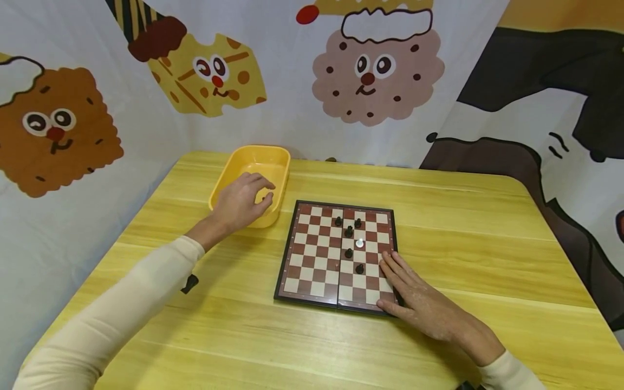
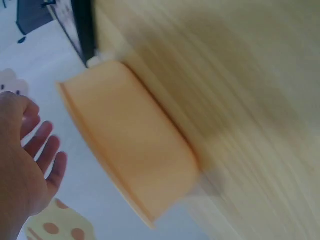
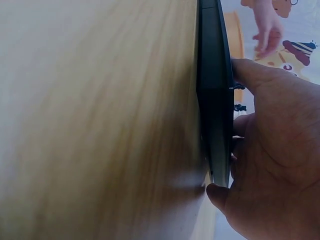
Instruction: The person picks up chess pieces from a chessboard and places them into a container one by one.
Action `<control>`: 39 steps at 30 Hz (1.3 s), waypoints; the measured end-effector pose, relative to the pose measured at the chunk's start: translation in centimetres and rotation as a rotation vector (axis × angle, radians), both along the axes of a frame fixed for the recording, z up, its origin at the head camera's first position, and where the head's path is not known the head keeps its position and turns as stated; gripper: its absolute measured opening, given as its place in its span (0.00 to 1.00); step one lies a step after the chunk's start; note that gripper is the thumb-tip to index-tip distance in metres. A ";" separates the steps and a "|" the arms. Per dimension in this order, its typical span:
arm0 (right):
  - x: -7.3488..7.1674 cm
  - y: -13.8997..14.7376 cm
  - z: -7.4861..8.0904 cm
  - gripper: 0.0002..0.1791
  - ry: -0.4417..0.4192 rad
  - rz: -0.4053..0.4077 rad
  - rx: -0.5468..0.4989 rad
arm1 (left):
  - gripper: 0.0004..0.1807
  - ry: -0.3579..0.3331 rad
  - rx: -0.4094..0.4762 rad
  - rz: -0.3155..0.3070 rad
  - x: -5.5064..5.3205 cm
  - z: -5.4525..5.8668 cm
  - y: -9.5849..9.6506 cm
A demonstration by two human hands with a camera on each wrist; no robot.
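A yellow plastic bin (image 1: 288, 168) stands at the back left of the table. My left hand (image 1: 242, 201) hovers above it, fingers loosely bent and apart, holding nothing; in the left wrist view the hand (image 2: 30, 160) shows beside the orange-looking bin (image 2: 130, 140). A brown-and-white chessboard (image 1: 313, 262) lies unfolded on the table. My right hand (image 1: 421, 300) rests on its right edge with straight fingers. Several black chess pieces stand on the board, among them a black pawn (image 1: 359, 268), together with one white chess piece (image 1: 359, 243).
The wood-patterned table (image 1: 468, 238) reaches back to a white cloth (image 1: 292, 65) printed with cartoon biscuits and cheese. A small black object (image 1: 190, 283) shows beside the left sleeve (image 1: 117, 309), partly hidden. Another dark object (image 1: 467, 385) shows by the right sleeve.
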State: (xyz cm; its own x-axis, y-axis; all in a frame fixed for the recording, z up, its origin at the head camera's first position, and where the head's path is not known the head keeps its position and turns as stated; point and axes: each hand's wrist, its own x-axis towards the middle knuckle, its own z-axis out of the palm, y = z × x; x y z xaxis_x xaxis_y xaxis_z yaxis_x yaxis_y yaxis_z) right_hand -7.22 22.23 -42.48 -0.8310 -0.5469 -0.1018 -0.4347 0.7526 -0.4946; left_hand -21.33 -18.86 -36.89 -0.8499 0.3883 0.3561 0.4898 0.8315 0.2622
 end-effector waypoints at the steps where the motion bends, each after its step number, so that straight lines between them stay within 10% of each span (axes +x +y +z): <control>1: 0.0 0.0 0.0 0.45 -0.002 0.000 0.002 | 0.12 0.040 0.019 -0.012 0.1 0.1 0.4; 8: -0.5 -0.2 0.4 0.45 -0.002 0.025 0.018 | 0.14 0.117 0.204 -0.074 0.5 1.0 3.0; 17: -0.5 0.2 0.8 0.45 -0.008 0.019 0.019 | 0.26 -0.314 0.479 -0.316 -1.0 0.9 8.0; 26: -0.4 0.1 0.6 0.45 -0.002 0.025 0.011 | 0.24 -0.535 0.304 -0.364 -1.6 -0.9 11.0; 39: -0.1 0.0 0.4 0.47 0.000 0.009 0.027 | 0.14 -0.481 0.083 -0.288 -1.3 -3.6 12.6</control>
State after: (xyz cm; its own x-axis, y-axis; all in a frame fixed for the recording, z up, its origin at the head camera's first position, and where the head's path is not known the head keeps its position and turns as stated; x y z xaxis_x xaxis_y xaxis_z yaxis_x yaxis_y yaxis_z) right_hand -7.32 22.21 -42.04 -0.8262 -0.5512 -0.1169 -0.4413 0.7620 -0.4740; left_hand -22.58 -6.30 -40.49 -0.7876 0.6161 -0.0059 0.5032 0.6488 0.5708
